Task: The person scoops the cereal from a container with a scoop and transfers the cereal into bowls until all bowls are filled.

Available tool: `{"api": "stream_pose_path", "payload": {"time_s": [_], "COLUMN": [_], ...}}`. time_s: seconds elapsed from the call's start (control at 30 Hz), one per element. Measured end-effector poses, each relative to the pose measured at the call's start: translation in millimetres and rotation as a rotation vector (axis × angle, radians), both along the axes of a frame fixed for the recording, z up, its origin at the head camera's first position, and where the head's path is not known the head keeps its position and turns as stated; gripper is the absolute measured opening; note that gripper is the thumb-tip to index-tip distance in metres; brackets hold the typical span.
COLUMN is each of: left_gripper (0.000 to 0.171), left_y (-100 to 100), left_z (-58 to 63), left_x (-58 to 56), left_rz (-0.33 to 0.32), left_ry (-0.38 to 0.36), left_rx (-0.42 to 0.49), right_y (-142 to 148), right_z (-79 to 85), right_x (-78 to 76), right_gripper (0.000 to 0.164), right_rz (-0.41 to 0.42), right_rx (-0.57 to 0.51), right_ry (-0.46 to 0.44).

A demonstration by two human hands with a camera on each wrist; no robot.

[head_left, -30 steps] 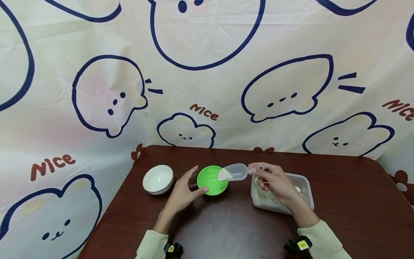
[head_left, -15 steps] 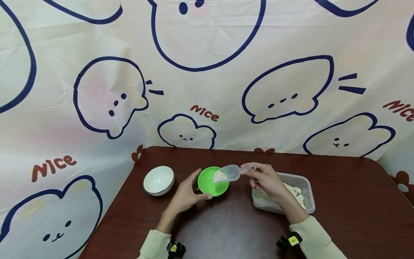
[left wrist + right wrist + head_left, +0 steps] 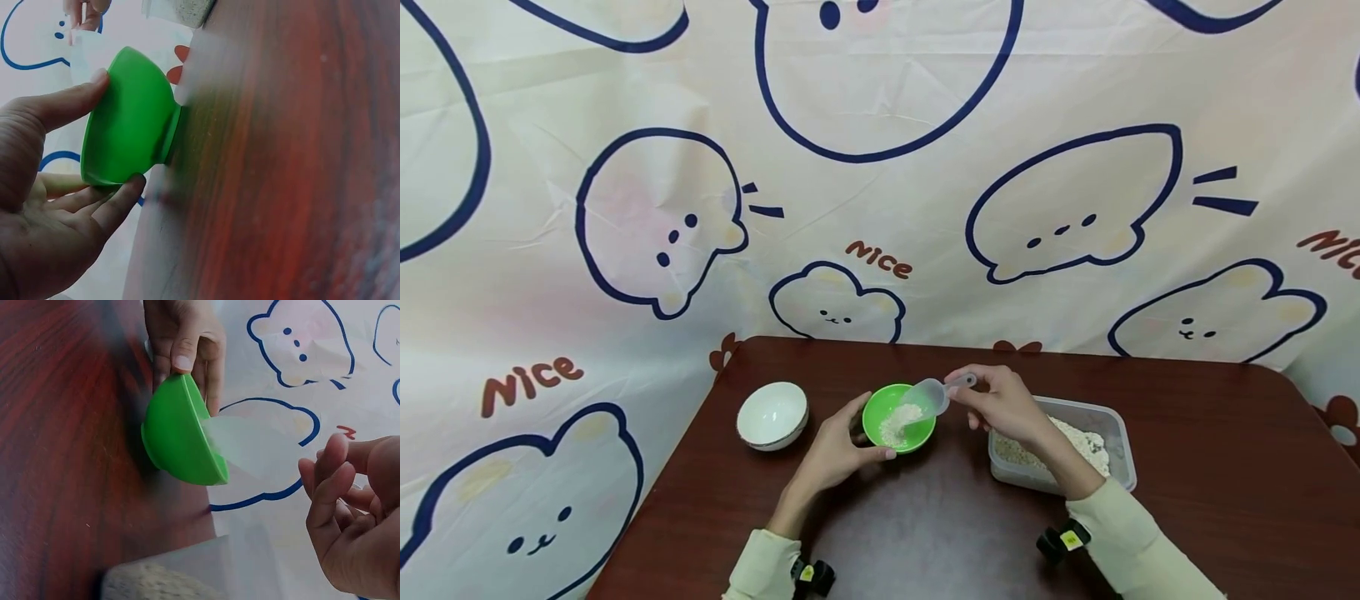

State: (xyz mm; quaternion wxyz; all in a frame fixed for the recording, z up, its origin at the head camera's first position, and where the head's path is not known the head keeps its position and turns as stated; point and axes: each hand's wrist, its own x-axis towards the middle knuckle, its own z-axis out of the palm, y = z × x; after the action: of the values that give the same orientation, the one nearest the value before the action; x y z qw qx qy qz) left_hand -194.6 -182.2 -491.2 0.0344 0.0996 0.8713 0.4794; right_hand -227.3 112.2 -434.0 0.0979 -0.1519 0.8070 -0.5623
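In the head view my left hand (image 3: 837, 448) holds a small green bowl (image 3: 919, 437) near the middle of the table. Its thumb and fingers grip the bowl (image 3: 130, 119) from opposite sides, as the left wrist view shows. My right hand (image 3: 1000, 407) pinches the handle of a clear plastic scoop (image 3: 931, 397). The scoop tilts down over the green bowl, its mouth inside the rim. White flour-like powder (image 3: 895, 427) spills from it into the bowl. In the right wrist view the scoop (image 3: 253, 447) looks pale and blurred, partly behind the bowl.
A white bowl (image 3: 772, 417) stands on the table left of my left hand. Under my right forearm sits a clear plastic container (image 3: 1122, 446) with more white powder (image 3: 1086, 442) and grainy material inside. A printed cloth (image 3: 850, 208) hangs behind the brown table (image 3: 925, 533).
My right hand has moved left with the scoop and tipped it over the green bowl, and powder now falls in. My left hand has closed in on the bowl.
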Motion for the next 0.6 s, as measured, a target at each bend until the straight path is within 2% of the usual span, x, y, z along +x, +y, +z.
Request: {"api": "stream_pose_path", "payload": {"time_s": [0.27,0.6], "left_gripper": [0.102,0.101], "left_y": [1,1], "left_z": [-0.5,-2.5], "left_x": [-0.6,-1.2], "left_rz": [0.004,0.01], "left_ry": [-0.018,-0.024], "left_rx": [0.031,0.051], "right_y": [-2,-2], "right_z": [13.3,20.5], "right_x": [3.6,7.2], "right_gripper": [0.021,0.021], "right_rz": [-0.019,-0.016], "right_rx": [0.125,0.141], "right_ry": [0.135,0.152]}}
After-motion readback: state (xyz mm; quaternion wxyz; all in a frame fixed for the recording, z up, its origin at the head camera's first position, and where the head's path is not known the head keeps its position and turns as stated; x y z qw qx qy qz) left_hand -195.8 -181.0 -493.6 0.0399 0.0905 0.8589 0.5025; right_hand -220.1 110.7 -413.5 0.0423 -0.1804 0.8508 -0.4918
